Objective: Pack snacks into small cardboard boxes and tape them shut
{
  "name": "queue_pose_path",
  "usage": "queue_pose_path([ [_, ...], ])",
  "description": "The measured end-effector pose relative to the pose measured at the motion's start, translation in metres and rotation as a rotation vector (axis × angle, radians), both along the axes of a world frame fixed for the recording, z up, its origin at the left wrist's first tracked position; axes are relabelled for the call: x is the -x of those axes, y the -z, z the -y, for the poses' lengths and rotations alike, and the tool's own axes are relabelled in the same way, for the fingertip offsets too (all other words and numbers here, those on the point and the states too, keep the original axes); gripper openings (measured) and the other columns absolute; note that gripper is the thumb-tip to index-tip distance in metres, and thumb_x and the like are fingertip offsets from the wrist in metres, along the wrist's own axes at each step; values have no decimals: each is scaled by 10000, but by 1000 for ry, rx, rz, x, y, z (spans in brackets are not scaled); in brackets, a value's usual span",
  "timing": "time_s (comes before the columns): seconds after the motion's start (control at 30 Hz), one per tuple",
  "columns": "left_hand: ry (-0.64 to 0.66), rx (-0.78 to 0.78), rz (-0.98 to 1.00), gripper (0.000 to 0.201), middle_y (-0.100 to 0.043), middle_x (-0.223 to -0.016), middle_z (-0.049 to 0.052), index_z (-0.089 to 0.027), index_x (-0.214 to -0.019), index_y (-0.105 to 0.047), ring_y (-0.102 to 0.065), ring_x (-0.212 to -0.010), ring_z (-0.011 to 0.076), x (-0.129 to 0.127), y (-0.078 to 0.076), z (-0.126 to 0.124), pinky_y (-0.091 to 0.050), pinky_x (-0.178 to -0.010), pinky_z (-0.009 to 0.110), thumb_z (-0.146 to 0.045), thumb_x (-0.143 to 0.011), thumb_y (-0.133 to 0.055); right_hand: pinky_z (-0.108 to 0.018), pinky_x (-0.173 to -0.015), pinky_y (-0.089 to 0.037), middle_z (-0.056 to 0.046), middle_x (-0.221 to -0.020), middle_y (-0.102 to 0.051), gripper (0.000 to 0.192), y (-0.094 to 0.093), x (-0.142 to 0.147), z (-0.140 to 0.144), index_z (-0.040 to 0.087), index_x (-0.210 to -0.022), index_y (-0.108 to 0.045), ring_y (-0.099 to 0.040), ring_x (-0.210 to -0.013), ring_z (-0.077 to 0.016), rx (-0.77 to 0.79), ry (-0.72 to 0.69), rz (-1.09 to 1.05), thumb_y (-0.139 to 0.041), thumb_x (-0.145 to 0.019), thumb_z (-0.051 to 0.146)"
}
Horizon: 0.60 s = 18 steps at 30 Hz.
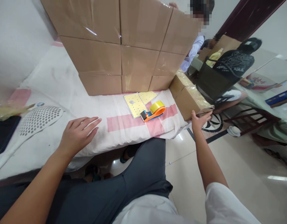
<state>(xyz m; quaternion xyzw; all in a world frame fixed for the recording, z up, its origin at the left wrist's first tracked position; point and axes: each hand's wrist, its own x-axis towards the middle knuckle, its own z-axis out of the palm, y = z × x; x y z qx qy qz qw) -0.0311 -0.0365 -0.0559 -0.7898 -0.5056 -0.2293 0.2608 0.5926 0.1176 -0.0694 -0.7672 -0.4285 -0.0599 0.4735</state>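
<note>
The left hand (78,132) lies palm down on the white cloth with pink stripes (125,123) that covers the bed, its fingers (92,122) stretched out flat and slightly apart, holding nothing. The right hand (199,119) reaches out past the bed's edge to a small brown cardboard box wrapped in clear tape (190,96); its fingers curl against the near lower corner of that box, the thumb on the side facing the bed. The small box sits at the right end of the bed, its far end touching the foot of a tall stack of large brown cardboard cartons (120,43) that stands on the cloth and fills the top of the view.

Between the two hands, just in front of the stack, lies a pale yellow perforated sheet (138,102), and touching its near right corner is an orange tape dispenser with a roll of yellowish tape (154,112). To the left of the left hand, well apart from it, a white plastic fly swatter with a perforated head (38,119) rests on the cloth, its handle running toward the near left corner.

Behind the small box, another person sits on the far side, beside a dark green bag (211,82). The person's own knee in dark grey trousers (143,174) rises between the arms.
</note>
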Motion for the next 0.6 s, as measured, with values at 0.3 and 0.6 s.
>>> queue_pose_path([
  [0.3, 1, 106, 75, 411, -729, -1293, 31, -298, -1375, -621, -645, -1141, 281, 1, 6, -2, -422, -949, 409, -268, -968, -572, -447, -1196, -307, -310, -1545, -248, 1203, -6, 9, -45, 17, -1596, -99, -360, -1437, -365, 37, -36, -54, -748, -700, 491],
  [0.6, 7, 193, 105, 414, -731, -1286, 49, -305, -1371, -637, -656, -1144, 278, 8, 16, -3, -434, -933, 407, -249, -968, -557, -471, -1155, -328, -346, -1585, -124, 1232, -12, 18, -92, 50, -1614, 65, -414, -1412, -388, 89, -64, -144, -713, -731, 415],
])
